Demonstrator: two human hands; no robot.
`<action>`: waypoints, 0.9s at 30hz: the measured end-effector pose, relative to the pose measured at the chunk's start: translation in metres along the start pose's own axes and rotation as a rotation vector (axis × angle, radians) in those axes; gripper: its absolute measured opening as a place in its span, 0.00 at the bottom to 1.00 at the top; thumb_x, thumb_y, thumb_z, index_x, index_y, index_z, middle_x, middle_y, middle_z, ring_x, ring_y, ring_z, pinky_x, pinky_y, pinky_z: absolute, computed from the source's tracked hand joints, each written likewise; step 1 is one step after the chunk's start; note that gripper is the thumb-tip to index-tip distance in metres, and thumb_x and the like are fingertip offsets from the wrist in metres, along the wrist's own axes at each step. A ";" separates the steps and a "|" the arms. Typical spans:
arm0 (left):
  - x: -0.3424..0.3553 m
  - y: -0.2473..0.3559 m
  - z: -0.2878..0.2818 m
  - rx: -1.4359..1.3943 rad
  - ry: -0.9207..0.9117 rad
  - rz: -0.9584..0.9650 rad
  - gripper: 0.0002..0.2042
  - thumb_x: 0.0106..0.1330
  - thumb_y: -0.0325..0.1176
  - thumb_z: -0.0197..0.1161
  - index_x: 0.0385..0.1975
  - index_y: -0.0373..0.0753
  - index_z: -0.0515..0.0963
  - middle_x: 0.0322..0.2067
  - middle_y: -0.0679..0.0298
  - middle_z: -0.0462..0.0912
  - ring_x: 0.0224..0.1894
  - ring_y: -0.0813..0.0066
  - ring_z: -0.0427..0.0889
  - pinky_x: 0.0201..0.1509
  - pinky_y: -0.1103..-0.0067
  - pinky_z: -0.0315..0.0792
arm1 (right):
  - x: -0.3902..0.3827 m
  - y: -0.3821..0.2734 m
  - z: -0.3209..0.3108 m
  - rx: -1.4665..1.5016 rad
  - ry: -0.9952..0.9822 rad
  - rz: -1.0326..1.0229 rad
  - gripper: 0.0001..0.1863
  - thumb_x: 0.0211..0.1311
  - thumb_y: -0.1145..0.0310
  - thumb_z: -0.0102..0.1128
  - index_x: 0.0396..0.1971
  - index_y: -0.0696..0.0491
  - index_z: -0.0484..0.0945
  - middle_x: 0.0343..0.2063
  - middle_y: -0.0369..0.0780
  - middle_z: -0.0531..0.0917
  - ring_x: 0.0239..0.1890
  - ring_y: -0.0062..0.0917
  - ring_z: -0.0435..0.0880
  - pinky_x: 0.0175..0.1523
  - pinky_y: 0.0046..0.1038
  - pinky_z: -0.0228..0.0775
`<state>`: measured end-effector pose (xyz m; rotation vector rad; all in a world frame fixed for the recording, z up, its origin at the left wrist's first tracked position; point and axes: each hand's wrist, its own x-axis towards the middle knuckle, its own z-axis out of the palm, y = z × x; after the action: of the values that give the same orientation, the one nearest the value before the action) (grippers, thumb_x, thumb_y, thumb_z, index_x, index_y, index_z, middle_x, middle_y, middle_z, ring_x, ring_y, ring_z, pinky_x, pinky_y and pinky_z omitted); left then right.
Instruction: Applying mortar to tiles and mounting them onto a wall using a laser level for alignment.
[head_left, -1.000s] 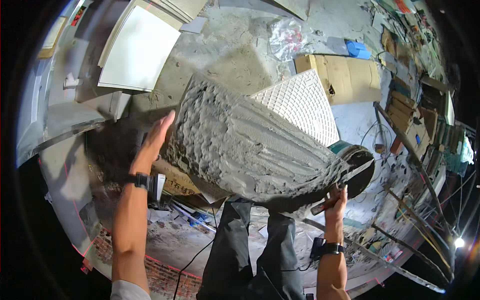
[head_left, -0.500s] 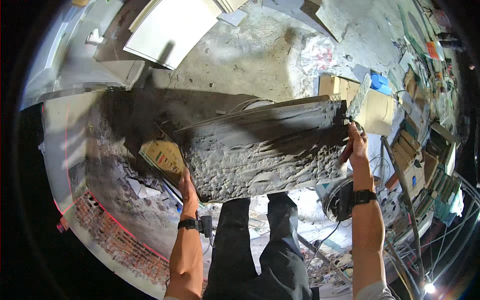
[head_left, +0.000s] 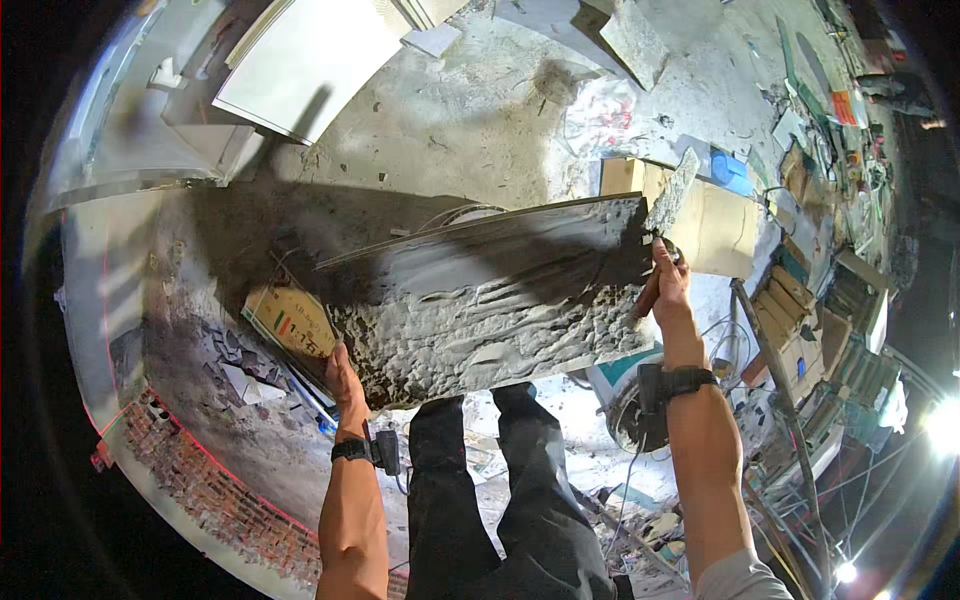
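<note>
A long rectangular tile (head_left: 490, 320), its upward face coated with wet grey mortar, is held up in front of my legs. My left hand (head_left: 345, 382) grips its left end, the fingers going out of sight beneath it. At the opposite end, my right hand (head_left: 673, 284) is closed round a trowel (head_left: 672, 192) and is up against the tile's edge. The mortar-smeared blade points up and away, while the reddish-brown handle lies under my palm. Whether my right fingers also reach beneath the tile is hidden.
A printed cardboard box (head_left: 292, 322) stands left of the tile; another carton (head_left: 728, 232) lies behind the trowel. A bucket (head_left: 628, 420) shows below my right hand. White panels (head_left: 310, 70) are at far left, exposed brickwork (head_left: 215, 480) at lower left. A metal pole (head_left: 775, 370) slants at right.
The tile, trowel and both hands have shifted left in the picture, as has the whole background. The tile tilts slightly more, right end higher. My grip looks the same.
</note>
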<state>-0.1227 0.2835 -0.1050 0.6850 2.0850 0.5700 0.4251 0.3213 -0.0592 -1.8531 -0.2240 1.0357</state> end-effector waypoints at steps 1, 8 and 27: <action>0.001 0.001 0.001 0.027 0.038 -0.099 0.31 0.69 0.53 0.48 0.61 0.32 0.68 0.62 0.51 0.69 0.63 0.57 0.67 0.66 0.70 0.59 | 0.002 0.002 0.003 0.006 0.018 -0.047 0.20 0.56 0.56 0.68 0.43 0.49 0.73 0.16 0.28 0.66 0.10 0.15 0.60 0.15 0.22 0.52; -0.010 0.017 0.007 0.033 0.095 -0.120 0.28 0.70 0.51 0.49 0.59 0.33 0.70 0.59 0.52 0.72 0.61 0.57 0.70 0.64 0.70 0.61 | 0.007 0.009 0.002 -0.001 0.053 -0.065 0.16 0.54 0.52 0.69 0.27 0.45 0.72 0.08 0.30 0.66 0.02 0.21 0.60 0.07 0.28 0.53; -0.030 -0.024 -0.162 0.361 -0.267 -0.066 0.33 0.68 0.57 0.48 0.64 0.35 0.65 0.63 0.51 0.67 0.66 0.57 0.64 0.67 0.70 0.58 | -0.160 -0.048 -0.119 -0.613 -0.181 -0.042 0.09 0.59 0.67 0.64 0.36 0.56 0.79 0.25 0.35 0.79 0.22 0.14 0.73 0.25 0.20 0.66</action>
<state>-0.2488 0.2224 -0.0150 0.8423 1.9634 0.0559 0.4263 0.1804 0.0892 -2.2764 -0.7538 1.1931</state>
